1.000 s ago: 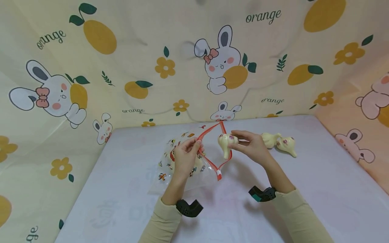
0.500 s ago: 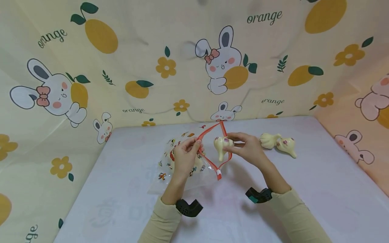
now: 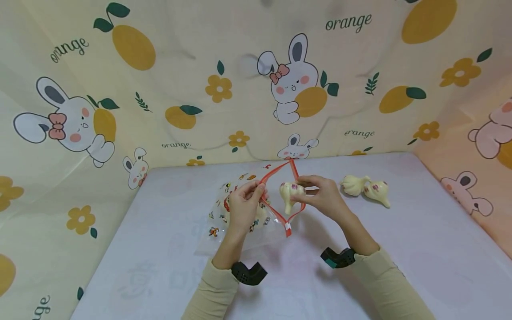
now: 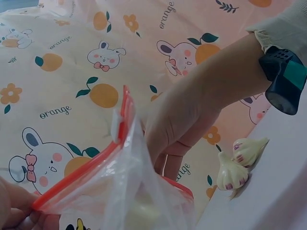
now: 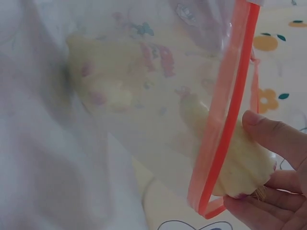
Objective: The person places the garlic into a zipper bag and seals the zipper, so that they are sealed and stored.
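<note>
My left hand point(image 3: 245, 204) pinches the orange zip edge of a clear plastic zip bag point(image 3: 224, 240) printed with small cartoon figures. The bag's mouth gapes toward the right. In my right hand point(image 3: 322, 195) is a garlic bulb point(image 3: 286, 195), cream with purple spots, gripped by its root end with the stem hanging down. The right wrist view shows that garlic bulb point(image 5: 244, 163) partly inside the orange rim point(image 5: 230, 110). Deeper in the bag lies another garlic bulb point(image 5: 108, 79), seen through the plastic.
Two more garlic bulbs, one plain point(image 3: 353, 185) and one purple-spotted point(image 3: 377, 191), lie touching on the white table point(image 3: 152, 266), right of the right hand. Behind the table hangs a cloth point(image 3: 240, 44) with rabbits and oranges.
My right hand has carried the garlic bulb a little to the left, into the bag's mouth. The left hand and the bag have stayed in place.
</note>
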Demonstrator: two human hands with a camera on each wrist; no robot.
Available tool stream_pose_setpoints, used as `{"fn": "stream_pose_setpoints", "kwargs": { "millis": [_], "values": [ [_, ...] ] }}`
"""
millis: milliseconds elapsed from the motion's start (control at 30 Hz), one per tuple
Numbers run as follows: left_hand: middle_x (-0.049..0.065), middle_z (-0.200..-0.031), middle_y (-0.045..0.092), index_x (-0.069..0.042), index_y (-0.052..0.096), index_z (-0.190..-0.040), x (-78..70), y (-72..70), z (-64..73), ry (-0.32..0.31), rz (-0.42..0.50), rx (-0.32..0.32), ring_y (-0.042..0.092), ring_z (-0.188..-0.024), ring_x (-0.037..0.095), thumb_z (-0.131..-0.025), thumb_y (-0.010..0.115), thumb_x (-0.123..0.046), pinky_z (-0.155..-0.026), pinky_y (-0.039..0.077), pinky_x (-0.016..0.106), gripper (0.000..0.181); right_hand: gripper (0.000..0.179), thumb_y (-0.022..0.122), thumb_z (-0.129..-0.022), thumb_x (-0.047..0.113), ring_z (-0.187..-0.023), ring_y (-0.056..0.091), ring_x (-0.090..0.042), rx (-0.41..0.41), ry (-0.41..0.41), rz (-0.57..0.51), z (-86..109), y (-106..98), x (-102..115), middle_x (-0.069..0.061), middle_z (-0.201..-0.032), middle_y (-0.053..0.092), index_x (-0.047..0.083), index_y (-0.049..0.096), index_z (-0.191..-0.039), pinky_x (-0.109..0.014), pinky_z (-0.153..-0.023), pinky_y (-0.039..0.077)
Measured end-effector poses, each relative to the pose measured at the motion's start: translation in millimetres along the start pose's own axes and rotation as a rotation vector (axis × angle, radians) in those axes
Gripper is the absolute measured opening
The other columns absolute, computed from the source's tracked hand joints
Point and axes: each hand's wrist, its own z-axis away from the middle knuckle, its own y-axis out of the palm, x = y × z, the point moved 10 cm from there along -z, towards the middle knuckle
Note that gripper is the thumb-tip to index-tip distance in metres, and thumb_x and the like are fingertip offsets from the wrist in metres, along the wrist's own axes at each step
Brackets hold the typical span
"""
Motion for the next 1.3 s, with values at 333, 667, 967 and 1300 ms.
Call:
{"fn": "stream_pose_setpoints", "kwargs": {
  "millis": [333, 667, 967, 1300],
  "values": [
    [0.028, -0.085, 0.067, 0.01, 0.067, -0.1, 0.2, 1.3, -0.3, -0.007, 0.021, -0.003, 0.061, -0.065, -0.002, -0.092, 0.063, -0.005, -0.064, 0.052, 0.01, 0.018, 0.054, 0.083, -0.074, 0.016, -0.106, 0.066, -0.033, -0.012, -0.02, 0.002, -1.8, 3, 3, -0.022, -0.118, 0.068, -0.002, 0.063, -0.121, -0.035, -0.085, 0.059],
    [0.026, -0.087, 0.068, 0.008, 0.069, -0.1, -1.6, 1.2, -0.1, -0.024, -0.004, -0.01, 0.059, -0.065, -0.002, -0.092, 0.063, -0.007, -0.061, 0.05, 0.009, 0.018, 0.05, 0.081, -0.076, 0.012, -0.103, 0.066, -0.032, -0.007, -0.018, -0.004, -0.4, 4, 4, -0.022, -0.116, 0.067, -0.003, 0.063, -0.12, -0.038, -0.088, 0.057],
    [0.025, -0.093, 0.068, 0.007, 0.068, -0.105, 1.6, -0.9, -0.7, -0.066, 0.037, -0.008, 0.063, -0.068, 0.004, -0.092, 0.063, -0.008, -0.067, 0.054, 0.01, 0.021, 0.041, 0.078, -0.08, 0.011, -0.101, 0.068, -0.034, -0.024, -0.018, -0.01, 5.9, -1, -3, -0.023, -0.113, 0.068, -0.004, 0.064, -0.116, -0.037, -0.086, 0.058],
    [0.019, -0.087, 0.069, 0.01, 0.067, -0.104, 1.6, -1.5, -0.8, -0.056, 0.049, -0.01, 0.063, -0.068, 0.002, -0.092, 0.062, -0.007, -0.065, 0.053, 0.01, 0.021, 0.037, 0.075, -0.082, 0.01, -0.098, 0.07, -0.035, -0.042, -0.053, -0.005, 12.0, -10, -2, -0.022, -0.109, 0.07, -0.002, 0.065, -0.115, -0.034, -0.084, 0.059]
  ]
}}
